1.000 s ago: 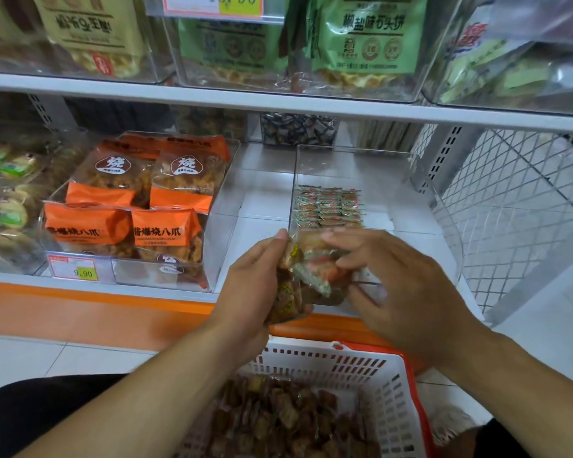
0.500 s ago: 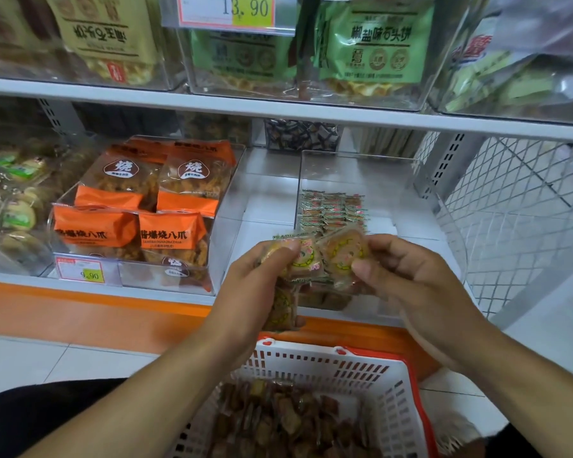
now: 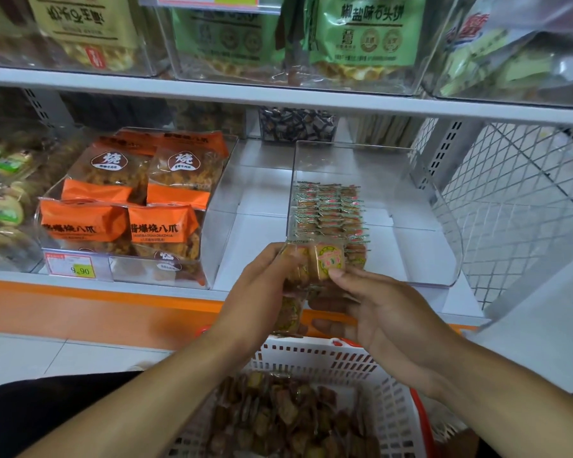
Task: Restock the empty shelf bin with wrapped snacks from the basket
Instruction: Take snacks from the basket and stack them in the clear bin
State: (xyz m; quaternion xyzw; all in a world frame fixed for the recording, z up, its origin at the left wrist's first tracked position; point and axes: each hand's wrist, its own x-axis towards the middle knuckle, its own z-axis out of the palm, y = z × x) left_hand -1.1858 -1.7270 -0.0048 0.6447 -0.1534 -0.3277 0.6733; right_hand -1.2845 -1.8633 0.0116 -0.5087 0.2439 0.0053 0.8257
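Left hand (image 3: 262, 292) and right hand (image 3: 377, 312) together pinch a cluster of small clear-wrapped square snacks (image 3: 315, 269), label apparently illegible, before the clear acrylic shelf bin (image 3: 444, 259); yellow price tag (image 3: 80, 270) reads 9.90.

a retail shop aisle. white metal shelving (image 3: 278, 100) carries clear acrylic bins (image 3: 427, 200) of packaged snacks, including orange bags (image 3: 159, 226) and green bags (image 3: 361, 31); printed price tags (image 3: 76, 267) are clipped to the bin fronts, and a white plastic shopping basket (image 3: 361, 375) sits below.
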